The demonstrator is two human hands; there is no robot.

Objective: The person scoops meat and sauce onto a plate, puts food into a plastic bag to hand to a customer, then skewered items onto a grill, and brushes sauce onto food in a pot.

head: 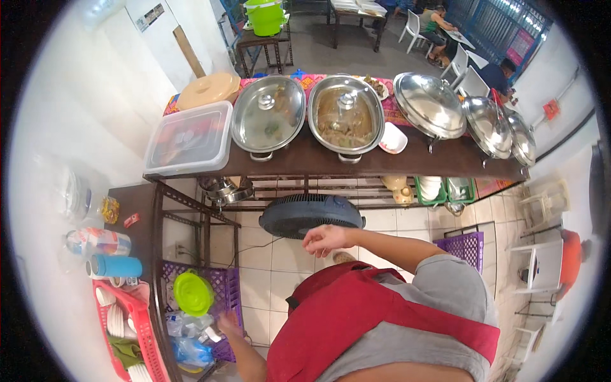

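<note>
My right hand (pixel 325 239) hangs above the dark floor fan (pixel 310 212) with its fingers loosely bent and apart, and nothing shows in it. Low on the left, my left hand (pixel 230 323) is blurred beside a purple plastic crate (pixel 231 286). A lime-green plastic lid or basin (pixel 193 292) sits in that crate, along with clear plastic bags (pixel 184 324) and a blue plastic bag (pixel 191 351). Whether the left hand touches any of these cannot be told. On the brown table ahead stand two glass-lidded steel chafing dishes, a left one (pixel 268 114) and a right one (pixel 346 114) with food inside.
Several domed chafing dishes (pixel 429 105) line the table's right. A lidded plastic box (pixel 188 138) and a white bowl (pixel 393 138) stand on it too. A red basket (pixel 152 334) and blue tumbler (pixel 117 265) are at left. Seated people (pixel 434 21) are beyond.
</note>
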